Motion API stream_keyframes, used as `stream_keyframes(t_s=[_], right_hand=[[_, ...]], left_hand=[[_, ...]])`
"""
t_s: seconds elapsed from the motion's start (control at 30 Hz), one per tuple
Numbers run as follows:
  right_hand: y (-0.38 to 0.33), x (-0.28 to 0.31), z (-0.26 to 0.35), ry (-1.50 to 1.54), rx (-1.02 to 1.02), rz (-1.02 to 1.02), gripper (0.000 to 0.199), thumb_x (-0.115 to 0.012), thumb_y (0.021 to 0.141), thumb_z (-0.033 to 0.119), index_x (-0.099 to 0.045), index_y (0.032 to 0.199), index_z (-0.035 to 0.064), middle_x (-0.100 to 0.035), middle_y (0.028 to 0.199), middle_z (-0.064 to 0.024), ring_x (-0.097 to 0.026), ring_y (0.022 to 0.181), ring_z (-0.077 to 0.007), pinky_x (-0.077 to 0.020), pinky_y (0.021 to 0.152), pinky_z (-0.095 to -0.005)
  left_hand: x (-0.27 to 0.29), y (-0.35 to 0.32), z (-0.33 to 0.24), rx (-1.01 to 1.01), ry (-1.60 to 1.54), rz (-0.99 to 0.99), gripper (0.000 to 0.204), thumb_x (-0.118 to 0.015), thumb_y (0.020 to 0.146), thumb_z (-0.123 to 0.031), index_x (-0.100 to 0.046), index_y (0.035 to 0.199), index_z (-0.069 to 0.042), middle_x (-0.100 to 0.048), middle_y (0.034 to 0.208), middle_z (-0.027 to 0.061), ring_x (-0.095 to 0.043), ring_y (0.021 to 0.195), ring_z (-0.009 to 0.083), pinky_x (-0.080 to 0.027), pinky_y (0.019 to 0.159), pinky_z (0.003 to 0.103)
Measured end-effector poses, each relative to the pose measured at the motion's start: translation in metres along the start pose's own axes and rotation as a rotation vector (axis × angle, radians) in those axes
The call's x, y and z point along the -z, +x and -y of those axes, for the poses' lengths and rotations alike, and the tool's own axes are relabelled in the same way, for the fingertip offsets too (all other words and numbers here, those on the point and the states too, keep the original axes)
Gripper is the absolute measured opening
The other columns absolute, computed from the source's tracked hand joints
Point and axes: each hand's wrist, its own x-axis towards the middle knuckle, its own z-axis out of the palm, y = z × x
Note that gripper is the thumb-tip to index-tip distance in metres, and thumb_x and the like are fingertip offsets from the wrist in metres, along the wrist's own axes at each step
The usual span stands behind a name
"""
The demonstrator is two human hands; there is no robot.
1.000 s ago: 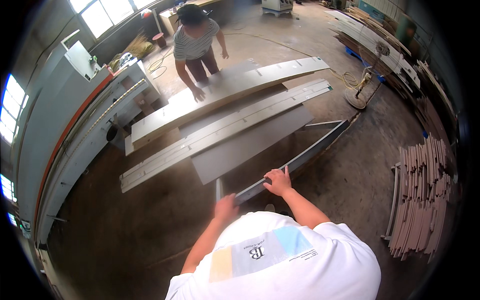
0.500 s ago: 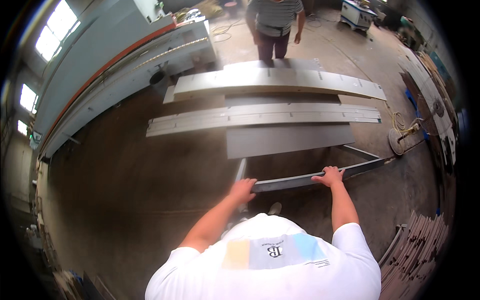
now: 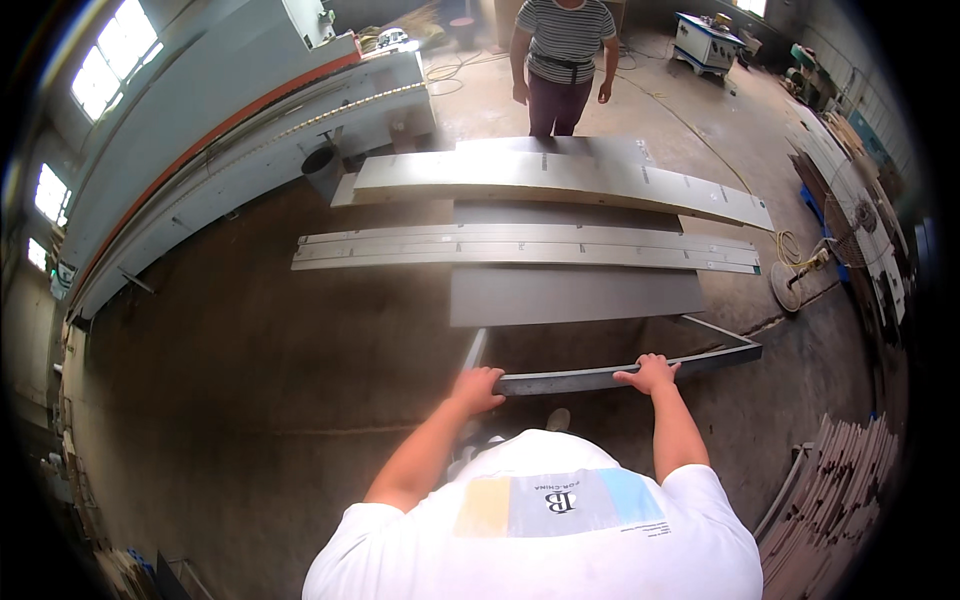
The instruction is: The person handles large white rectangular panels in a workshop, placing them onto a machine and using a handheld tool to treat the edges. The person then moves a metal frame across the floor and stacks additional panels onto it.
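Note:
A grey metal frame (image 3: 565,382) spans in front of my body, its long near bar running left to right. Around the bar's left corner, the fingers of my left hand (image 3: 478,390) are wrapped. My right hand (image 3: 648,373) grips the same bar right of its middle, thumb on the near side. Beyond the bar lies a flat grey sheet (image 3: 575,296). Across it rest long pale metal strips (image 3: 525,247), side by side. Farther off, a long box-shaped pale panel (image 3: 560,174) lies over the far part.
A person (image 3: 568,60) in a striped shirt stands beyond the panels. A large grey machine (image 3: 230,130) fills the left side, with a dark bucket (image 3: 321,168) beside it. On the right are a standing fan (image 3: 855,232) with a round base and bundled strips (image 3: 835,490).
The view has tilted up a little, so the frame and panels sit slightly lower in the picture and more of the other person shows. Both my hands stay on the bar.

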Motion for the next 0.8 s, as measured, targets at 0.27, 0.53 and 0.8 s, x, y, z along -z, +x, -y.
stream_keyframes(t_s=[0.27, 0.53, 0.8], right_hand=[[-0.136, -0.095, -0.006, 0.047, -0.026, -0.018, 0.095, -0.071, 0.078, 0.085, -0.069, 0.138, 0.0115, -0.061, 0.148, -0.0096, -0.050, 0.146, -0.0304, -0.0231, 0.125, -0.0743], [-0.257, -0.201, -0.008, 0.116, -0.057, -0.071, 0.092, -0.072, 0.076, 0.086, -0.071, 0.133, 0.0127, -0.064, 0.143, -0.0084, -0.050, 0.144, -0.0297, -0.0194, 0.125, -0.0756], [-0.363, -0.282, 0.035, 0.170, -0.105, -0.086, 0.094, -0.070, 0.079, 0.085, -0.068, 0.137, 0.0118, -0.061, 0.147, -0.0076, -0.048, 0.147, -0.0284, -0.0171, 0.126, -0.0765]], left_hand=[[-0.040, -0.118, -0.030, 0.051, 0.086, 0.148, 0.060, -0.072, 0.090, -0.057, -0.070, 0.126, -0.008, -0.075, 0.117, 0.0158, -0.070, 0.114, 0.0355, -0.054, 0.097, 0.048], [-0.056, -0.217, -0.048, 0.004, 0.126, 0.453, 0.074, -0.067, 0.091, -0.072, -0.076, 0.120, -0.004, -0.077, 0.119, 0.0176, -0.073, 0.113, 0.0360, -0.057, 0.095, 0.049], [-0.111, -0.297, 0.005, -0.059, 0.116, 0.485, 0.085, -0.066, 0.085, -0.082, -0.074, 0.126, -0.007, -0.077, 0.120, 0.0176, -0.072, 0.114, 0.0372, -0.055, 0.096, 0.046]])
